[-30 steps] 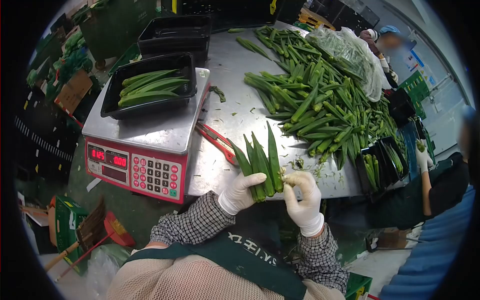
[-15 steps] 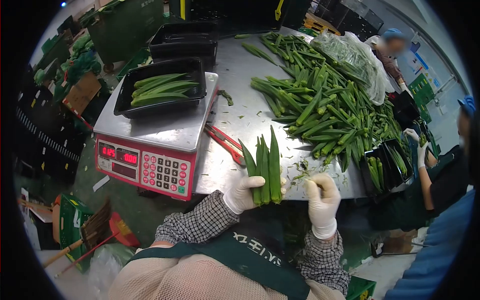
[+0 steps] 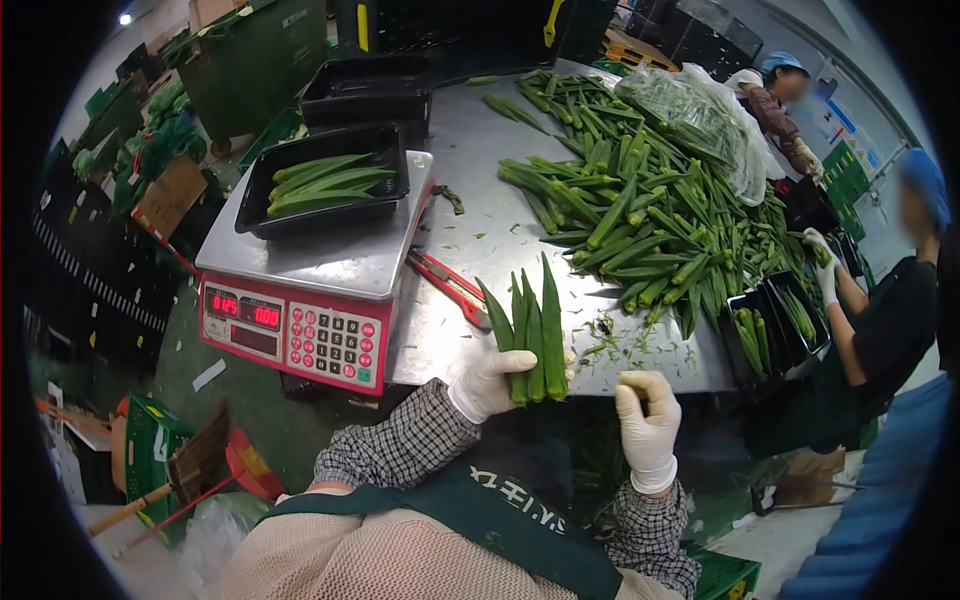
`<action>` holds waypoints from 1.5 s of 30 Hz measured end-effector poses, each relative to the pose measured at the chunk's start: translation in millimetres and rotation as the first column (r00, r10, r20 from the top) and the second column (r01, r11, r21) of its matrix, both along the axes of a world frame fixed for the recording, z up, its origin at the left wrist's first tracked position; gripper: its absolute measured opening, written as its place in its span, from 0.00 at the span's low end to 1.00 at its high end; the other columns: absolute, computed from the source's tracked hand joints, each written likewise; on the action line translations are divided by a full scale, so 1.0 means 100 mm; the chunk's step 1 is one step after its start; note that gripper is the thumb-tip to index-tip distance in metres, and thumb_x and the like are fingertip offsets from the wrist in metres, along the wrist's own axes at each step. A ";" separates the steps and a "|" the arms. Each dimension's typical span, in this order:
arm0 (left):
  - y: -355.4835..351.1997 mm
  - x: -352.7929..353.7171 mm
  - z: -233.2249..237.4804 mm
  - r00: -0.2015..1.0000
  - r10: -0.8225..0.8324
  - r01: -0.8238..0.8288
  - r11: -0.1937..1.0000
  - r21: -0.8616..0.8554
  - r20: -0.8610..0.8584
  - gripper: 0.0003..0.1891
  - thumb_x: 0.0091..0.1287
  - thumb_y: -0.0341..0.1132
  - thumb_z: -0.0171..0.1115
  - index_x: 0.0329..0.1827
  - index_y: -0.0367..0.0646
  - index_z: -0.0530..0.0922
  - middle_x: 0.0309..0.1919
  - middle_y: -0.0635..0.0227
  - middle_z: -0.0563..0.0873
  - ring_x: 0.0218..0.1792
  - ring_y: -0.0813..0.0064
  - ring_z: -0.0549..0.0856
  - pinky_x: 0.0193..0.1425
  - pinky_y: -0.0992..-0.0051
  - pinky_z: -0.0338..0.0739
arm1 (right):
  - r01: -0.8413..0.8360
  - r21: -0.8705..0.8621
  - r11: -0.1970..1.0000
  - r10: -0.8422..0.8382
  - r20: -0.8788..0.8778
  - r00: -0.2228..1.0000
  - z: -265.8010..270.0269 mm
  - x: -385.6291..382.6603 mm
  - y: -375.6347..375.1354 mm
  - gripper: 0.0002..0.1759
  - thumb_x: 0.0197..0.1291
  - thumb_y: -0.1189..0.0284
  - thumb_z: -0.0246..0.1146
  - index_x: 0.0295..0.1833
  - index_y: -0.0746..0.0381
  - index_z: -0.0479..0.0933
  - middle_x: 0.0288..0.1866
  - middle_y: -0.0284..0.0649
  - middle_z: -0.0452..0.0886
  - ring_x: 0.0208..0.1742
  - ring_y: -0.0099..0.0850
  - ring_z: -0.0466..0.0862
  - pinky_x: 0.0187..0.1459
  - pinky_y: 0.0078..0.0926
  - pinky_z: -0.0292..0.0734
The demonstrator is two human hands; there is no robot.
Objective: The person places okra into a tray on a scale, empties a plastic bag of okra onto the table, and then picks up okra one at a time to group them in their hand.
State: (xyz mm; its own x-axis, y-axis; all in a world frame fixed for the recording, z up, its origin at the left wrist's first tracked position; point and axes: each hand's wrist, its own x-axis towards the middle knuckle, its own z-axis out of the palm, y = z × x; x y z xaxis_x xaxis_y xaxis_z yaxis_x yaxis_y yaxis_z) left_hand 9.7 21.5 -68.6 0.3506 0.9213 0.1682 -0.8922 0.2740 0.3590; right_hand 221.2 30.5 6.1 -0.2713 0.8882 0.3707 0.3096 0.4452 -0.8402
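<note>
My left hand [image 3: 490, 386], in a white glove, is wrapped round several upright okra pods [image 3: 537, 345] at the table's front edge. To its right, my right hand [image 3: 648, 420] is gloved too, with thumb and fingertips brought together; whether anything small sits between them cannot be made out. A large heap of okra [image 3: 640, 210] covers the table's right part. On the left, a red and silver scale [image 3: 290, 330] bears a black tray [image 3: 262, 185] with several okra pods inside. A red-handled tool [image 3: 455, 288] lies beside the scale.
Empty black trays [image 3: 366, 90] are stacked behind the scale. Okra-filled black trays [image 3: 752, 345] stand at the right edge. Plastic wrap [image 3: 700, 110] lies on the heap. Two co-workers in blue caps stand at the right. Green scraps [image 3: 620, 345] dot the steel table [image 3: 450, 345].
My right hand has moved slightly down, away from the scraps. The co-workers have shifted their arms and heads. My left hand still holds the pods.
</note>
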 end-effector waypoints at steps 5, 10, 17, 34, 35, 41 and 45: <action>-0.02 0.27 0.18 0.959 0.041 -0.025 0.998 0.062 -0.281 0.31 0.55 0.39 0.67 0.61 0.38 0.67 0.51 0.60 0.77 0.56 0.66 0.77 0.61 0.67 0.71 | -0.131 -0.096 0.987 0.143 0.129 0.981 0.05 -0.25 -0.03 0.19 0.48 0.78 0.69 0.48 0.67 0.76 0.31 0.36 0.75 0.25 0.21 0.71 0.29 0.16 0.68; 0.00 0.23 0.21 0.972 0.063 -0.082 0.994 -0.072 -0.224 0.26 0.58 0.35 0.63 0.59 0.37 0.67 0.49 0.55 0.80 0.51 0.61 0.80 0.60 0.61 0.73 | -0.027 -0.357 0.934 0.065 0.096 0.993 0.10 0.46 0.02 0.16 0.49 0.78 0.67 0.47 0.66 0.78 0.30 0.33 0.77 0.28 0.18 0.72 0.31 0.17 0.69; 0.18 0.15 0.11 0.961 0.222 -0.257 0.936 -0.240 -0.163 0.22 0.59 0.32 0.60 0.57 0.37 0.69 0.46 0.58 0.80 0.49 0.61 0.81 0.58 0.59 0.74 | 0.279 0.018 0.960 -0.261 0.413 0.873 0.26 1.18 0.34 0.04 0.52 0.81 0.62 0.35 0.67 0.78 0.29 0.42 0.78 0.29 0.28 0.79 0.35 0.21 0.73; 0.16 0.18 0.13 0.979 0.159 -0.184 0.957 -0.224 -0.125 0.22 0.61 0.30 0.60 0.58 0.37 0.67 0.56 0.50 0.75 0.57 0.56 0.77 0.62 0.57 0.72 | 0.085 -0.146 0.986 -0.099 -0.088 0.991 0.47 -0.13 1.46 0.11 0.65 0.72 0.57 0.47 0.68 0.76 0.33 0.33 0.78 0.31 0.19 0.76 0.33 0.15 0.72; 0.16 0.18 0.15 0.979 0.159 -0.184 0.955 -0.231 -0.125 0.22 0.61 0.30 0.60 0.59 0.37 0.67 0.57 0.49 0.74 0.58 0.55 0.76 0.63 0.57 0.72 | -0.014 -0.270 0.963 -0.041 -0.196 0.980 0.44 -0.11 1.43 0.11 0.65 0.72 0.57 0.47 0.68 0.76 0.33 0.33 0.78 0.30 0.20 0.75 0.33 0.16 0.72; 0.14 0.14 0.15 0.992 0.123 -0.128 0.961 -0.244 -0.038 0.24 0.64 0.28 0.56 0.62 0.33 0.62 0.62 0.48 0.69 0.63 0.55 0.71 0.64 0.60 0.71 | -0.379 -0.536 0.754 0.047 -0.532 0.845 0.25 -0.18 1.37 0.13 0.64 0.70 0.57 0.48 0.69 0.76 0.32 0.35 0.78 0.28 0.21 0.74 0.32 0.18 0.71; 0.15 0.14 0.15 0.993 0.117 -0.118 0.967 -0.225 -0.017 0.25 0.64 0.29 0.56 0.63 0.32 0.61 0.63 0.47 0.67 0.64 0.55 0.70 0.64 0.59 0.70 | -0.396 -0.585 0.708 0.079 -0.491 0.867 0.24 -0.25 1.37 0.12 0.64 0.69 0.57 0.45 0.68 0.76 0.29 0.33 0.78 0.26 0.21 0.74 0.30 0.17 0.71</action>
State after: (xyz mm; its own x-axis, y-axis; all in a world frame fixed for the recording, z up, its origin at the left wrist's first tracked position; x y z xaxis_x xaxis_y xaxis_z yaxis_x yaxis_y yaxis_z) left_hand 23.9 36.6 -53.4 0.2381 0.9700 -0.0498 -0.9216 0.2418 0.3035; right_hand 196.4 167.7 30.0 -0.4749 0.8677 -0.1472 -0.1610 -0.2501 -0.9547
